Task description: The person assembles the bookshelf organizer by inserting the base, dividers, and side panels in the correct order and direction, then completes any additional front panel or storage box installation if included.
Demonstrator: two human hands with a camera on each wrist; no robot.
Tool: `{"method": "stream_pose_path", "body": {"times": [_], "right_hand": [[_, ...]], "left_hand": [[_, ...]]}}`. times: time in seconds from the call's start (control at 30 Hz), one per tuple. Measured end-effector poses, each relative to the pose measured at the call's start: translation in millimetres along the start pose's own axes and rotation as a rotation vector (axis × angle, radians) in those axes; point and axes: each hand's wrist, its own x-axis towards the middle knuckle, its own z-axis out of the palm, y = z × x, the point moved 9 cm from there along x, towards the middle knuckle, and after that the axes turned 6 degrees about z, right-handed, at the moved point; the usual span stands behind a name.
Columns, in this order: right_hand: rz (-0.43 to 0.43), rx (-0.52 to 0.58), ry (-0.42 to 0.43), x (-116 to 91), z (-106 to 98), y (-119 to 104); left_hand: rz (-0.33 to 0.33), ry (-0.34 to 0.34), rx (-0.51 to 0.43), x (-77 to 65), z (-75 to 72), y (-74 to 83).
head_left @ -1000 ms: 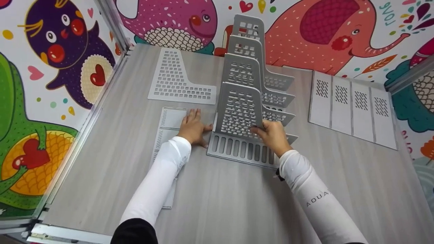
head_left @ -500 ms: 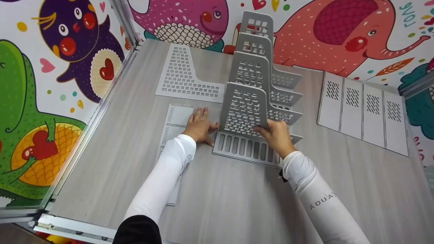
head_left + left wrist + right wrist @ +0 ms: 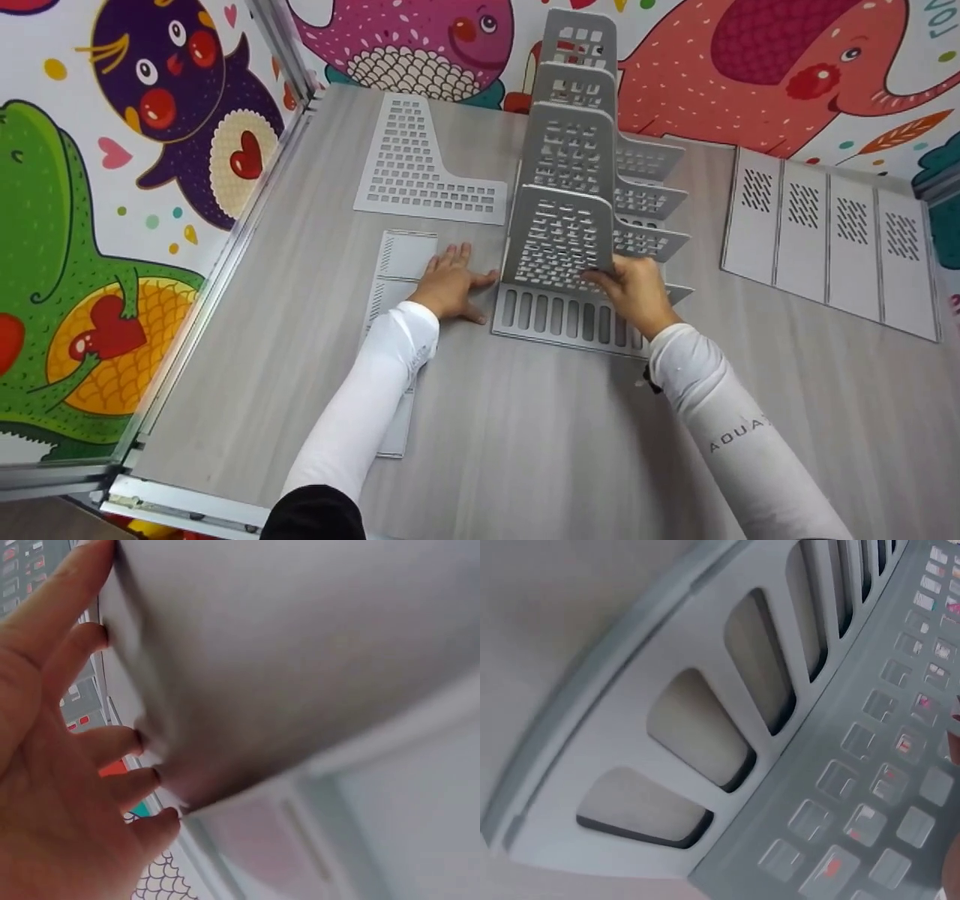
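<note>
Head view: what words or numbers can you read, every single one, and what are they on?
"AQUA": on the person's right white sleeve; one more letter after it shows only in part.
Letters on the painted wall, top right: turned and cut off by the picture's edge, so I can't read the whole word.
Grey rack: no words I can read.
Numbers: none that I can read.

Perforated rack point(image 3: 566, 244), centre: grey, plastic-looking, matt, smooth. Flat perforated panel point(image 3: 427, 184), upper middle: paler grey, plastic-looking, matt. Tabletop point(image 3: 495, 435): wood-grain look, smooth, faint sheen. Left sleeve point(image 3: 360, 405), lower middle: white cloth, matt. Rail point(image 3: 195, 510), lower left: bare metal, shiny.
</note>
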Motion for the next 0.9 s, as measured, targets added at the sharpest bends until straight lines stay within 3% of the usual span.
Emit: {"method": "stream_pose_path", "body": {"times": [0.37, 0.63, 0.9], "right_hand": [[0.092, -0.041, 0.028, 16.7, -15.9, 24.8], [0.179, -0.024, -0.024, 23.9, -16.1, 46.1], [0.153, -0.074, 0.012, 26.8, -19.7, 45.9]], "left_hand": [[0.026, 0.007, 0.007, 3.4, -5.0, 12.0], [0.035, -0.007, 0.021, 3.3, 2.2, 15.1], [0.038, -0.011, 0.027, 3.4, 0.7, 15.4]]}}
